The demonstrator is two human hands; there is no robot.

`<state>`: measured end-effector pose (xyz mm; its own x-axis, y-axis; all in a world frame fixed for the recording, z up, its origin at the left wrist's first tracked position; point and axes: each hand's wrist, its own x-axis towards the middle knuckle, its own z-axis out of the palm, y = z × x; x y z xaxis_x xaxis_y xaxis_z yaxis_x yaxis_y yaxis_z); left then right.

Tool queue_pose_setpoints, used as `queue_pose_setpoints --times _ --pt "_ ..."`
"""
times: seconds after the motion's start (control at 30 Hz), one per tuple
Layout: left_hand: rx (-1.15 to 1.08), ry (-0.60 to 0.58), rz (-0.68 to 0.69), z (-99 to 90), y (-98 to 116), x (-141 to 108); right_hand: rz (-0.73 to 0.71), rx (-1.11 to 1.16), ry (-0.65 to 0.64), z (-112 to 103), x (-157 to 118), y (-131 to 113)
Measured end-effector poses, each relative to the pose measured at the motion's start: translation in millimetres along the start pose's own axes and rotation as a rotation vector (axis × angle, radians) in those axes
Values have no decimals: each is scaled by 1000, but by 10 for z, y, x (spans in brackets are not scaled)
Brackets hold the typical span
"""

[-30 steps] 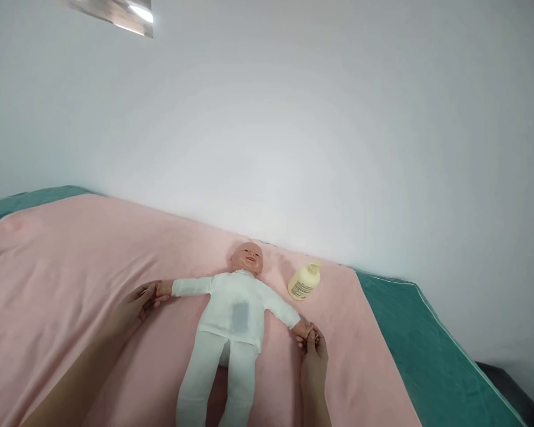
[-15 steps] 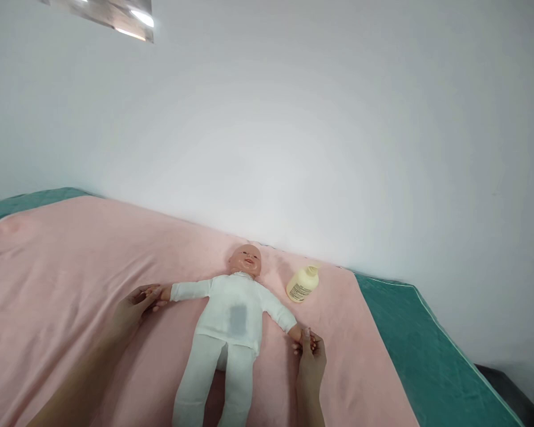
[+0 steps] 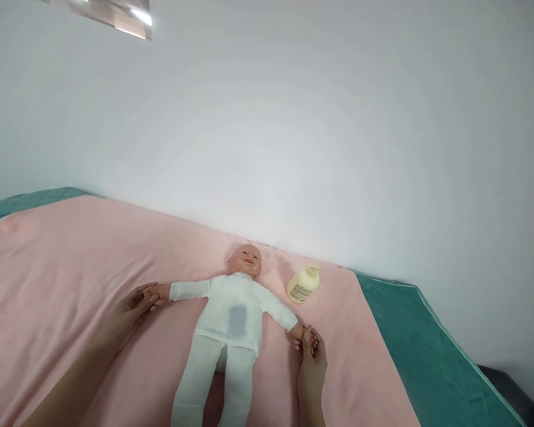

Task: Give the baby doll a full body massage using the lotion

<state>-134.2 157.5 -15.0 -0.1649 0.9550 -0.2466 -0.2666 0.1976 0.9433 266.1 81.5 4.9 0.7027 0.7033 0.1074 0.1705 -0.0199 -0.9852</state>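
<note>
A baby doll [image 3: 231,308] in a white long-sleeved top and white trousers lies on its back on a pink sheet [image 3: 115,249], arms stretched out to both sides. A grey patch marks the front of its top. My left hand [image 3: 131,311] is closed around the doll's hand at the left, thumb on top. At the right, my right hand [image 3: 312,356] pinches the doll's other hand between thumb and fingers. Close to the doll's head, a pale yellow bottle [image 3: 302,284] with printed text stands on the sheet. The doll's feet are cut off by the lower edge.
Green bedding [image 3: 409,332] shows past the pink sheet on the right and at the far left. A plain pale wall [image 3: 285,130] rises right behind the doll's head. Something dark [image 3: 509,394] sits at the lower right corner.
Both hands keep hold of the doll's hands. My left hand has shifted slightly to the left on the doll's hand; otherwise very little differs.
</note>
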Motion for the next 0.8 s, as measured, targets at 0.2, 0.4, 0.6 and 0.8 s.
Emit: queue_pose_setpoints --times 0.2,0.4,0.6,0.8 --pt "146 32 57 -30 -74 29 27 -7 -32 -81 -30 -51" --pt "131 54 54 14 0 -36 53 -29 -46 -75 -28 -20" --pt "167 112 70 19 8 -22 51 -71 -39 -91 12 96" --pt "284 92 120 -68 -65 62 51 -23 -41 -112 -2 -2"
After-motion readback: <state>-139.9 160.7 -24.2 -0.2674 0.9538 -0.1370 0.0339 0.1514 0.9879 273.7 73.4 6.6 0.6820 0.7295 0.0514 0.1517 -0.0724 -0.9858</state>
